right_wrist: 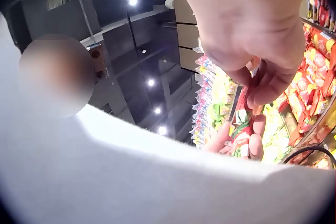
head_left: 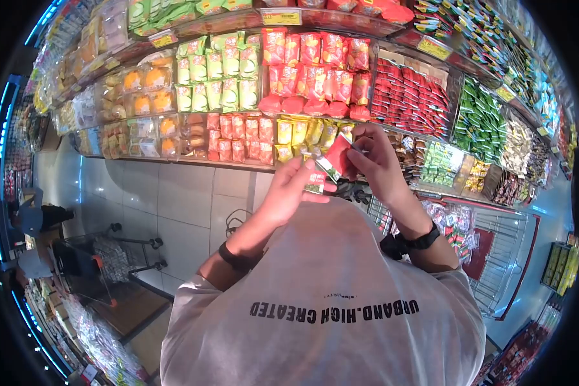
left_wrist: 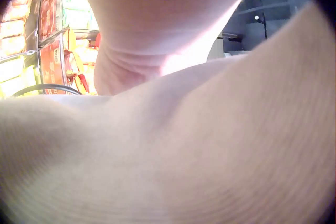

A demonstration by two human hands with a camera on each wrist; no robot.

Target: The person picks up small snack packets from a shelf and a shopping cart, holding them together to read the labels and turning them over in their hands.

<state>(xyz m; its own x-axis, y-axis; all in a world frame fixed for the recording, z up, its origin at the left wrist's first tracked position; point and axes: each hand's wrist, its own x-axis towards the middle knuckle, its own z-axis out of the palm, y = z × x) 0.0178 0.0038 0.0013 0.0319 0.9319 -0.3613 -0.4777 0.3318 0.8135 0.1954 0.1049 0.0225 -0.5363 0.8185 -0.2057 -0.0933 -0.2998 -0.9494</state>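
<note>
In the head view both hands meet before the snack shelves. My right hand [head_left: 378, 164] pinches a small red packet [head_left: 338, 154] between thumb and fingers. Against its lower edge, the left hand [head_left: 291, 186] holds a small red-and-green snack packet [head_left: 315, 182] with white lettering, thumb on top and fingers behind. The right wrist view shows the right hand [right_wrist: 262, 40] from behind, its fingertips on red wrapping, with the left fingers [right_wrist: 256, 139] around a green, white and red packet [right_wrist: 241, 139] below. In the left wrist view the left hand [left_wrist: 157, 29] hides what it holds.
Shelf bins hold yellow packets [head_left: 309, 132], red bags [head_left: 315, 80], red sachets [head_left: 408, 96] and green sachets [head_left: 482, 116]. A shopping cart [head_left: 505, 257] with packets in it stands at right. Another cart [head_left: 103, 264] and a person [head_left: 35, 212] are at left on the tiled floor [head_left: 180, 199].
</note>
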